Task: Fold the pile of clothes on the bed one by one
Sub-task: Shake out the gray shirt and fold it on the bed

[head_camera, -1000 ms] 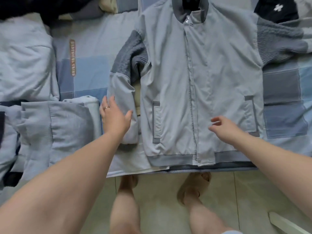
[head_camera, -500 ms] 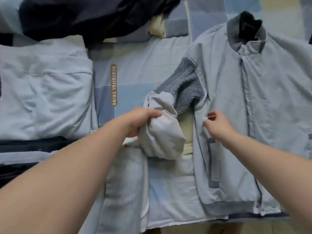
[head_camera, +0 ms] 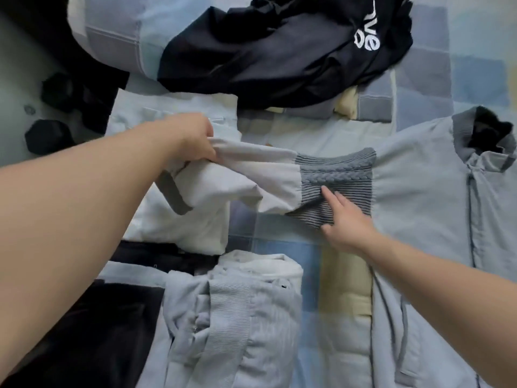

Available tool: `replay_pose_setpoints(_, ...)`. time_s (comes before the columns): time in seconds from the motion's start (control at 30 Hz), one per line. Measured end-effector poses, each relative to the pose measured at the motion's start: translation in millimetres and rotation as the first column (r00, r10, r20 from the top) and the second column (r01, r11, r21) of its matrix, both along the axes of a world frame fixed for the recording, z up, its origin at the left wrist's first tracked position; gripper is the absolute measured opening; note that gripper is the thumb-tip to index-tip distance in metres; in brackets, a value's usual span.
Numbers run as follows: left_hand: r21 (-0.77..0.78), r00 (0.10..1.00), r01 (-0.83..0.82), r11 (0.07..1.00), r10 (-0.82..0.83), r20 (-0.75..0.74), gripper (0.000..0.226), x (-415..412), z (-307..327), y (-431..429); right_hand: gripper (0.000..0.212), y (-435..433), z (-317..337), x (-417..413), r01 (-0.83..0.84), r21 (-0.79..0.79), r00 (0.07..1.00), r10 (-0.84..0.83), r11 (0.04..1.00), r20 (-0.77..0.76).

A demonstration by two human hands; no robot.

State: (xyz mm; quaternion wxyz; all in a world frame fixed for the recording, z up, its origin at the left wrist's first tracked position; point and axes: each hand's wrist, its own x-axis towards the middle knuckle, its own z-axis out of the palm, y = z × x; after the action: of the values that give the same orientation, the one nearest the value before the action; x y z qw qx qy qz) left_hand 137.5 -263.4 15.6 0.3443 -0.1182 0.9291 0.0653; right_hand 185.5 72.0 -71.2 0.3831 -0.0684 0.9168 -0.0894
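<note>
A light grey zip jacket [head_camera: 425,191] lies face up on the bed at the right, collar at the far side. Its left sleeve [head_camera: 251,177], pale with a grey cable-knit upper part, is stretched out sideways to the left. My left hand [head_camera: 193,141] is shut on the sleeve's cuff end and holds it lifted above the folded clothes. My right hand [head_camera: 345,219] rests with fingers extended on the knit part of the sleeve near the shoulder, holding nothing.
A crumpled black garment with white lettering [head_camera: 279,49] lies at the far side. Folded white [head_camera: 181,225], grey [head_camera: 232,317] and black [head_camera: 84,331] clothes sit at the left and near left. The patchwork blue bedcover [head_camera: 279,247] shows between them. Dark objects [head_camera: 47,135] lie on the floor far left.
My left hand has pulled the bunched sleeve out straight to the left. My right hand moved from the jacket's front edge onto the knit part of the sleeve. The view swung left.
</note>
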Motion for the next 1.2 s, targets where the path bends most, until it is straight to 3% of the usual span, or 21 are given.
replay_pose_setpoints(0.07,-0.044,0.963,-0.155,0.987,0.141,-0.229,0.03,10,-3,-26,0.09,-34,1,-1,0.028,-0.118,0.996,-0.018,0.993,0.088)
replay_pose_setpoints(0.13,-0.072,0.872,-0.311,0.948,0.254,-0.419,0.035,27,-11,-44,0.089,-68,5,2,0.065,-0.251,0.988,-0.026,0.966,0.155)
replay_pose_setpoints(0.2,0.066,0.781,-0.438,0.896,0.416,-0.466,0.051,45,-29,-53,0.088,-102,12,6,0.098,-0.337,0.978,-0.027,0.937,0.209)
replay_pose_setpoints(0.27,0.371,0.651,-0.593,0.715,0.697,-0.301,0.067,62,-44,-58,0.084,-133,16,11,0.17,-0.457,0.953,-0.026,0.873,0.303)
replay_pose_setpoints(0.33,0.556,0.535,-0.674,0.486,0.84,-0.087,0.08,76,-54,-58,0.073,-153,19,17,0.243,-0.562,0.938,-0.045,0.791,0.342)
replay_pose_setpoints(0.43,0.594,0.443,-0.709,0.379,0.895,-0.043,0.08,87,-66,-56,0.052,-161,18,14,0.26,-0.614,0.965,-0.218,0.745,0.145)
replay_pose_setpoints(0.5,0.651,0.333,-0.726,0.221,0.942,0.051,0.076,88,-71,-56,0.059,-158,16,7,0.265,-0.566,0.959,-0.274,0.78,0.072)
replay_pose_setpoints(0.57,0.69,0.248,-0.723,0.035,0.945,0.211,0.077,88,-71,-55,0.073,-158,15,1,0.257,-0.518,0.966,-0.237,0.816,0.105)
replay_pose_setpoints(0.63,0.718,0.216,-0.696,-0.021,0.947,0.237,0.055,87,-71,-57,0.078,-165,17,-5,0.245,-0.477,0.969,-0.2,0.844,0.144)
replay_pose_setpoints(0.7,0.776,0.2,-0.631,0.027,0.971,0.13,0.021,87,-67,-65,0.074,-177,20,-9,0.248,-0.478,0.967,-0.187,0.843,0.173)
replay_pose_setpoints(0.73,0.794,0.22,-0.601,0.089,0.974,0.057,0.016,87,-65,-70,0.072,-184,21,-10,0.26,-0.484,0.963,-0.186,0.836,0.195)
replay_pose_setpoints(0.8,0.755,0.347,-0.579,0.309,0.931,-0.115,0.017,88,-58,-80,0.076,-200,25,-10,0.297,-0.494,0.947,-0.187,0.817,0.261)
replay_pose_setpoints(0.87,0.59,0.484,-0.569,0.573,0.813,-0.323,0.018,87,-48,-84,0.078,-214,29,-9,0.307,-0.508,0.938,-0.165,0.805,0.305)
replay_pose_setpoints(0.9,0.529,0.494,-0.568,0.631,0.775,-0.394,0.016,86,-45,-85,0.076,-219,31,-8,0.291,-0.52,0.94,-0.14,0.803,0.31)
replay_pose_setpoints(1.03,0.479,0.442,-0.613,0.629,0.775,-0.451,0.014,85,-43,-82,0.076,-214,32,-2,0.299,-0.58,0.941,-0.135,0.758,0.31)
replay_pose_setpoints(1.1,0.442,0.455,-0.632,0.636,0.767,-0.453,0.022,89,-46,-73,0.078,-206,29,2,0.304,-0.575,0.952,-0.222,0.76,0.21)
replay_pose_setpoints(1.2,0.332,0.535,-0.57,0.752,0.646,-0.544,0.034,92,-42,-46,0.073,-199,35,6,0.336,-0.506,0.941,-0.262,0.794,0.214)
